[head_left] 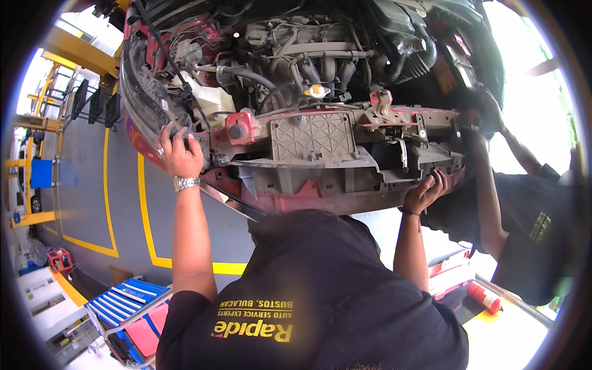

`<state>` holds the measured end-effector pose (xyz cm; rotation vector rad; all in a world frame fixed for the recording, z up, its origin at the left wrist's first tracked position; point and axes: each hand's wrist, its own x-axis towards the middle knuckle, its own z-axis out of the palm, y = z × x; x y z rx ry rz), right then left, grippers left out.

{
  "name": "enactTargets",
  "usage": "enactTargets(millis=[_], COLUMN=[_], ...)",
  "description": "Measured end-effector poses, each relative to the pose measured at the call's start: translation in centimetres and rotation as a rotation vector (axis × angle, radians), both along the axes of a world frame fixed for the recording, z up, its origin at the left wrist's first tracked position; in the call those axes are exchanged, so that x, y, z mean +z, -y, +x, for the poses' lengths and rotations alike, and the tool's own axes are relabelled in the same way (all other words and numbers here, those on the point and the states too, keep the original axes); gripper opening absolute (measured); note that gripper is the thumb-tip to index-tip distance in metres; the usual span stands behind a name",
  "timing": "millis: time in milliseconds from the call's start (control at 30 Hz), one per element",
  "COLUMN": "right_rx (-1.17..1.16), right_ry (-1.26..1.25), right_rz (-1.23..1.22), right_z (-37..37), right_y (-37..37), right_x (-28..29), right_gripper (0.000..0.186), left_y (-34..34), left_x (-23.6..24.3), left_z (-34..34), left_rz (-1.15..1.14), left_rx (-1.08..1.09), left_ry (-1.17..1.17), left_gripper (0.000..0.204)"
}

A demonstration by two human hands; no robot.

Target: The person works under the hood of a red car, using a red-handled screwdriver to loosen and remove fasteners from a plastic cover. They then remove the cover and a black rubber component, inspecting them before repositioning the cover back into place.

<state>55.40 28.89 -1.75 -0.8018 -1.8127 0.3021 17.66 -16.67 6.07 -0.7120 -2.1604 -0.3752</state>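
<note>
- Reaching outward from a black shirt at the lower edge, two bare arms extend toward the front of a car, its engine bay exposed.
- The left hand wears a ring and a silver watch. Its fingers are bent onto the front corner, where headlight and bodywork come close together; whether they clamp anything, I cannot tell.
- The right hand, with a dark band at the wrist, has its fingers curled up at the bumper's edge. The contact is partly hidden, so I cannot tell whether it grips.
- Between the two hands runs the bumper, dusty red (its inner side faces the viewer).
- Just above the left hand lies a long headlight; above and to its right is a whitish reservoir.
- Beyond both hands, midway between them, sit a ribbed plate and, farther up, a yellow cap by the engine.
- To the right of the right hand, a co-worker in dark clothing reaches toward the car's other corner.
- Left of the left hand spreads grey floor with yellow lines.
</note>
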Motion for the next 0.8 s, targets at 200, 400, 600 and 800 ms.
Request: enactTargets(millis=[200,400,600,800], right_rx=[0.678,1.137,0.974,0.942], right_ry=[-0.005,0.716,1.146,1.147], right_rz=[-0.068,-0.169,-0.002,0.079], right_z=[-8.9,-21.3,-26.4,-26.8], right_y=[7.0,9.6,11.1,11.9], right_x=[12.1,12.4,9.4,9.8], right_gripper=[0.024,0.047,0.043,0.039], left_y=[0.1,-0.2,-0.1,0.5], left_x=[0.0,-0.2,-0.3,-0.9], left_z=[-0.3,-0.4,-0.5,-0.6], left_rz=[0.015,0.021,0.067,0.110], left_rx=[-0.016,-0.025,-0.058,-0.046], left_ry=[-0.009,-0.007,-0.023,-0.044], left_gripper=[0.019,0.019,0.017,0.016])
